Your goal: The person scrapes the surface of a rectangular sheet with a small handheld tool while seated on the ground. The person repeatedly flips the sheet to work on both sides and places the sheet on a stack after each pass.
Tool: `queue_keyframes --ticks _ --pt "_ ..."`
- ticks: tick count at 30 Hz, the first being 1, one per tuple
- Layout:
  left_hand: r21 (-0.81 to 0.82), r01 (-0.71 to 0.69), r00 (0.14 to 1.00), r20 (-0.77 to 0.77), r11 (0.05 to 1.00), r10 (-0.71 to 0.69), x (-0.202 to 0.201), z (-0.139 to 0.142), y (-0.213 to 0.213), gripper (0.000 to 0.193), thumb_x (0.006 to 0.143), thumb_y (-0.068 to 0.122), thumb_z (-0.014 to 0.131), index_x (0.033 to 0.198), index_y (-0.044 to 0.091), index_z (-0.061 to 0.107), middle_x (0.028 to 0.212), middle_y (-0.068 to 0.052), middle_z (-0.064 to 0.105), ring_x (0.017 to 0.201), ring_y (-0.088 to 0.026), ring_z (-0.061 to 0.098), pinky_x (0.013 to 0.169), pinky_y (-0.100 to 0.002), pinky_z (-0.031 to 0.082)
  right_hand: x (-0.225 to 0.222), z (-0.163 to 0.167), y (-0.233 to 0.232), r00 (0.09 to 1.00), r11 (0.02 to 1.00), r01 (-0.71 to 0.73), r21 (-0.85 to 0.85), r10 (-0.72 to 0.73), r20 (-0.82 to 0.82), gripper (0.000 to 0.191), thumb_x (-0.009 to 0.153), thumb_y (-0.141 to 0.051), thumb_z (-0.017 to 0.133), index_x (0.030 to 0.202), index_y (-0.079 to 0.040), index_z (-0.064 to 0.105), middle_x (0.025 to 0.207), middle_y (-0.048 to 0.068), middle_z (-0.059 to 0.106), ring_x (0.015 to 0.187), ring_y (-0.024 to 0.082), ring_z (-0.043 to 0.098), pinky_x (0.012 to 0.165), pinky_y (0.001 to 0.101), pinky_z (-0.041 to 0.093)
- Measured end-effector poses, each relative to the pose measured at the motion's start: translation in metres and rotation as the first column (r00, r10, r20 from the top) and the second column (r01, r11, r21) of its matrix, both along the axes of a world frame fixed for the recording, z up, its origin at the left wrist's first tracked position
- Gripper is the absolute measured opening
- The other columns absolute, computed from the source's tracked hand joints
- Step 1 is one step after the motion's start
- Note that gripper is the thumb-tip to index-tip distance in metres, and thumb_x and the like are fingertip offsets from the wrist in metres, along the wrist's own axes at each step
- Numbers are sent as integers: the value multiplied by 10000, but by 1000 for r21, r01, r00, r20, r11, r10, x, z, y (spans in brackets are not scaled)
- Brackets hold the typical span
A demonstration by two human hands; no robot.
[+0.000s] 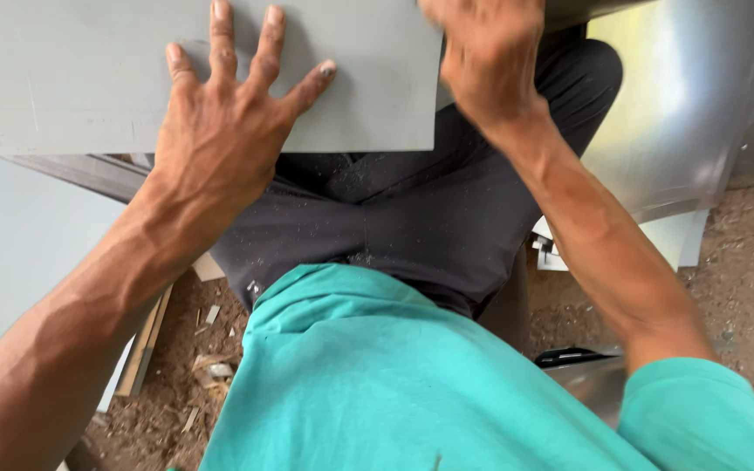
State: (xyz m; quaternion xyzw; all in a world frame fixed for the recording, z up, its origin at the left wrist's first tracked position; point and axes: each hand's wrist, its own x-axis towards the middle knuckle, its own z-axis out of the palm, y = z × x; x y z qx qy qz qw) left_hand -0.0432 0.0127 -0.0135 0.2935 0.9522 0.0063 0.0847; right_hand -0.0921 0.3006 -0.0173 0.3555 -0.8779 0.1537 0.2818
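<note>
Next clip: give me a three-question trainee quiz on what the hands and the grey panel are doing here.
1. True or false: the left hand lies flat, fingers spread, on the grey panel.
2. Where is the right hand? A) at the panel's right edge, blurred B) resting on the dirt floor C) on the teal shirt
3. Fill in: fine dust lies on the dark ____ below the panel.

Key: 1 true; 2 A; 3 trousers. Whether the right hand grips anything cannot be told from the blur.
</note>
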Motion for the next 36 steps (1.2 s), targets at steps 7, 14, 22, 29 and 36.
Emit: queue_keyframes --ticks 7,14,22,29,36 --pt "142 -35 999 38 989 30 -13 -1 25 894 812 27 708 1596 343 415 1657 -209 300 1409 -569 293 971 -778 391 149 -2 -1 902 993 -103 -54 116 416 80 937 -31 729 950 -97 773 857 1 717 775 143 645 775 394 492" --pt "116 42 999 -15 992 -41 -27 -7 54 983 758 61 752 1629 319 376 1692 -101 263 1495 -426 272 1051 -796 317 104 -6 54 787 753 514 -410 -224 575 118 1013 -33 761 1116 24 759 896 71 686 734 108 639 626 252 496" --pt "69 37 999 -11 997 -36 -29 -11 53 965 775 84 747 1640 275 364 1697 -111 238 1485 -444 271 1020 -781 357 69 15 -32 783 743 536 -400 -261 565 69 972 15 734 1039 21 751 822 76 657 666 110 626 571 244 491" --pt "80 81 990 -121 994 -71 -31 3 54 941 756 100 774 1605 294 417 1684 -104 292 1448 -446 314 955 -760 400 66 18 17 645 603 700 -384 -302 702 121 1008 -100 718 983 12 757 805 92 763 643 118 694 572 278 555" --pt "102 74 991 -116 992 -62 -27 -6 49 944 771 127 791 1627 277 424 1687 -111 302 1465 -426 329 980 -753 422 100 4 56 532 472 763 -442 -69 844 271 1071 -227 516 1176 -35 676 870 18 693 693 87 632 581 236 499"
